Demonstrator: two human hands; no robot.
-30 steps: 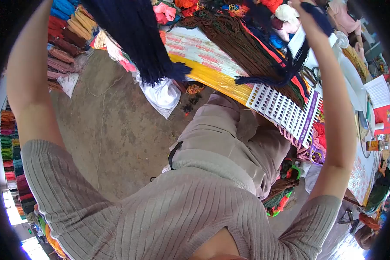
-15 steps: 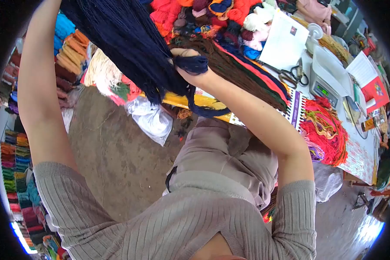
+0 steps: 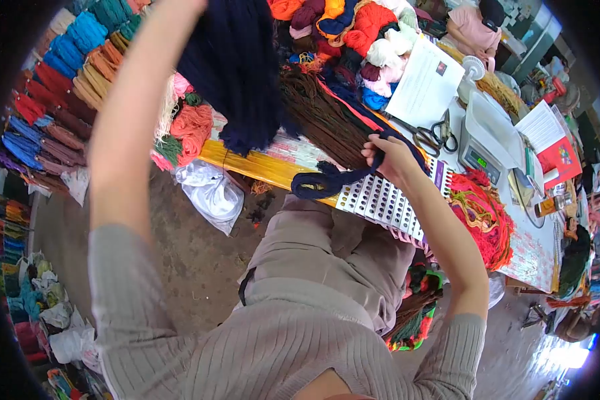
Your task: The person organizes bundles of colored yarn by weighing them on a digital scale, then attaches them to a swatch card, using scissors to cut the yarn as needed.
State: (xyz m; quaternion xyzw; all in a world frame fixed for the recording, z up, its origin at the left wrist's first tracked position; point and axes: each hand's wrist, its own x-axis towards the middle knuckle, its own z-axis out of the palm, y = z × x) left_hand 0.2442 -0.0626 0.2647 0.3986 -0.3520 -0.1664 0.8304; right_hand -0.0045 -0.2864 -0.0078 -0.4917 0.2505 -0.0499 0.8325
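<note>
A thick hank of navy yarn [image 3: 237, 73] hangs from the top edge of the view over the table. My left hand [image 3: 195, 4] is at its upper end, blurred and mostly cut off by the frame, closed on the hank as far as can be seen. Over the table's near side, my right hand [image 3: 392, 159] has its fingers curled round a navy yarn strand [image 3: 340, 179], whose looped end lies across the yellow table edge and a white card with rows of dark dots [image 3: 387, 203]. Beside it lies a bundle of dark brown yarn [image 3: 323, 120].
Scissors [image 3: 445, 137], a digital scale with a white tray [image 3: 485, 150] and a paper sheet [image 3: 425, 80] lie to the right. Red yarn [image 3: 480, 217] is piled near the table edge. Another person [image 3: 477, 30] sits at the back. Yarn hanks [image 3: 67, 100] line the left.
My left hand has swung right with the navy hank. My right hand has moved right and down, away from the hank, and now grips a strand that earlier looped round the wrist.
</note>
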